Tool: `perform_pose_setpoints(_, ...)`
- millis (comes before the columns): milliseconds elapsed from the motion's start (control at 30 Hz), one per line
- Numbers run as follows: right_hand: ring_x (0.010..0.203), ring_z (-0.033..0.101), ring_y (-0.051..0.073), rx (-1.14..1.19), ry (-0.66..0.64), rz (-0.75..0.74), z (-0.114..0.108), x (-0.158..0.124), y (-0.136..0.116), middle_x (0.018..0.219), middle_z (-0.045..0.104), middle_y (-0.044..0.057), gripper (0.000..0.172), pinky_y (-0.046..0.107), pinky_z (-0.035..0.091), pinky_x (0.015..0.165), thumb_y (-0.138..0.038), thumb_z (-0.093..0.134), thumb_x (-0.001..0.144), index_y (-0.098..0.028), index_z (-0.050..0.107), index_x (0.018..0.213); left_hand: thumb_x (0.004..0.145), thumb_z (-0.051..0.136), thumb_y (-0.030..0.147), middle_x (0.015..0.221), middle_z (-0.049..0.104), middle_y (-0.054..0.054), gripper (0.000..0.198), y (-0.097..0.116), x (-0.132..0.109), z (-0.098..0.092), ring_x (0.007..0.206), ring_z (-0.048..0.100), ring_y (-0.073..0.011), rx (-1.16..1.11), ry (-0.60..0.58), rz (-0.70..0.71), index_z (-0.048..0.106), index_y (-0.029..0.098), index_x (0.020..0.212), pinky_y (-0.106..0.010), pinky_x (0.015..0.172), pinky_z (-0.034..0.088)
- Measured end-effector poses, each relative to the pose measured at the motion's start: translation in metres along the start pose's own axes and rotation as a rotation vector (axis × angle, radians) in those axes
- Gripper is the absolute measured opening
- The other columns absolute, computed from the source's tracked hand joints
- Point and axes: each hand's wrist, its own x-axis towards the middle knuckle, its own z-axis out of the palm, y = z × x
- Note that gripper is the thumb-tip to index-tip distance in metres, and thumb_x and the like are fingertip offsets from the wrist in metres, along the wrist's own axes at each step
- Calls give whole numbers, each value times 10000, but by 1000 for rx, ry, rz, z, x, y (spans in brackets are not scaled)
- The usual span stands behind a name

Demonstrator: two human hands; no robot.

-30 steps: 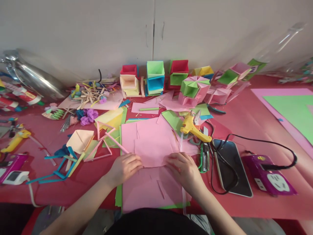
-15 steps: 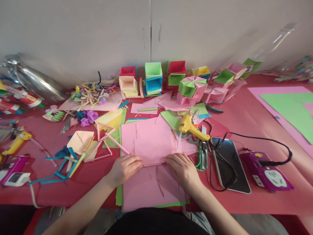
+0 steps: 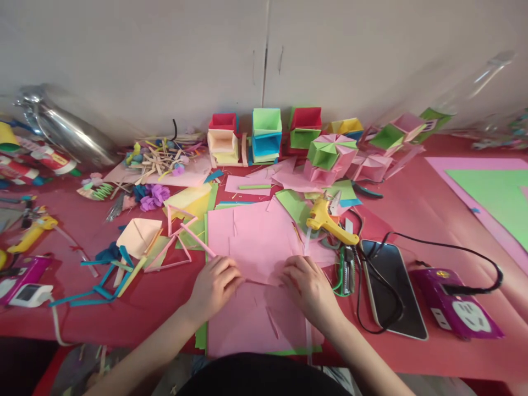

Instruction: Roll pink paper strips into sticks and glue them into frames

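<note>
A small pink paper sheet (image 3: 262, 256) lies over a stack of larger pink sheets (image 3: 251, 327), with green sheets (image 3: 201, 335) showing beneath. My left hand (image 3: 216, 286) has its fingers curled on the near left corner of the small sheet. At the near right corner, my right hand (image 3: 311, 286) pinches the same sheet, thumb hidden below. The sheet's near edge is slightly lifted between the hands. Left of the stack, a frame of rolled pink paper sticks (image 3: 185, 242) touches the paper near my left fingers. A yellow glue gun (image 3: 328, 223) rests beyond my right hand.
To the right lie a green utility knife (image 3: 348, 269), a phone (image 3: 391, 291) with a black cable across it, and a purple power socket (image 3: 457, 302). Folded paper boxes (image 3: 266, 132) line the back wall. Blue paper strips (image 3: 103, 294) and a metal flask (image 3: 78, 132) are left.
The whole view has shifted slightly. My fingers have curled further around the small pink sheet's near edge, which now bows a little. The other things stay in place.
</note>
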Motion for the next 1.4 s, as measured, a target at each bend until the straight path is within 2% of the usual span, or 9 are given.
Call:
perform_pose_setpoints(267, 856, 517, 198, 14, -62, -45, -5, 5, 4, 886, 593, 44, 93, 339, 444, 750, -284, 644, 759, -212, 610, 807, 844, 492, 183, 799, 551, -29, 138, 11, 2, 1, 807, 497, -165, -33, 41, -137, 569, 177, 729, -309, 736, 429)
perform_pose_setpoints(533, 813, 512, 198, -32, -60, 68, -2, 8, -1, 858, 583, 47, 84, 340, 429, 713, -243, 604, 787, -199, 621, 717, 833, 522, 201, 803, 546, -31, 126, 12, 5, -3, 816, 495, -172, -30, -5, -167, 558, 170, 717, -309, 736, 428)
perform_pose_setpoints(700, 776, 506, 206, -119, -97, 99, -2, 14, -6, 811, 576, 47, 105, 345, 415, 681, -255, 632, 764, -195, 623, 678, 830, 501, 176, 804, 543, -44, 146, 17, 7, -3, 797, 478, -195, 131, -73, -182, 533, 166, 688, -342, 716, 428)
perform_pose_setpoints(800, 753, 503, 205, -181, -76, 77, -2, 15, -8, 784, 572, 46, 118, 342, 400, 668, -253, 632, 761, -194, 608, 662, 818, 517, 198, 862, 549, -58, 65, 23, 10, -4, 833, 476, -219, 229, -74, -219, 552, 169, 772, -370, 727, 429)
perform_pose_setpoints(900, 747, 502, 205, -245, -68, 51, -1, 15, -9, 781, 569, 52, 119, 339, 389, 661, -252, 611, 774, -188, 586, 677, 825, 485, 136, 962, 559, -67, 128, 30, 13, -1, 893, 480, -220, 279, -59, -145, 563, 179, 918, -370, 764, 429)
perform_pose_setpoints(1033, 771, 511, 211, -250, -99, 78, -2, 16, -7, 797, 569, 55, 105, 340, 382, 678, -258, 630, 760, -185, 573, 713, 838, 453, 93, 961, 572, -44, 180, 37, 14, 9, 882, 497, -190, 224, -194, 79, 565, 185, 945, -315, 762, 442)
perform_pose_setpoints(1133, 764, 508, 205, -222, -74, 63, -3, 16, -4, 803, 566, 52, 117, 333, 376, 674, -290, 599, 789, -189, 560, 744, 849, 443, 111, 923, 578, -40, 202, 39, 12, 15, 835, 519, -184, 221, -255, 67, 552, 178, 1006, -309, 722, 459)
perform_pose_setpoints(1300, 787, 500, 210, -197, -37, 31, -3, 14, 1, 836, 571, 64, 133, 332, 384, 676, -311, 543, 826, -196, 554, 760, 843, 390, 71, 978, 621, -67, 304, 43, 1, 14, 941, 531, -210, 348, -160, 98, 569, 147, 1077, -341, 838, 436)
perform_pose_setpoints(1400, 805, 497, 217, -192, -63, 41, -2, 14, 1, 855, 575, 66, 121, 339, 391, 688, -308, 560, 815, -196, 560, 770, 853, 363, 106, 1124, 605, -90, 363, 44, -11, 12, 1087, 483, -232, 454, -149, 138, 538, 118, 1171, -357, 938, 370)
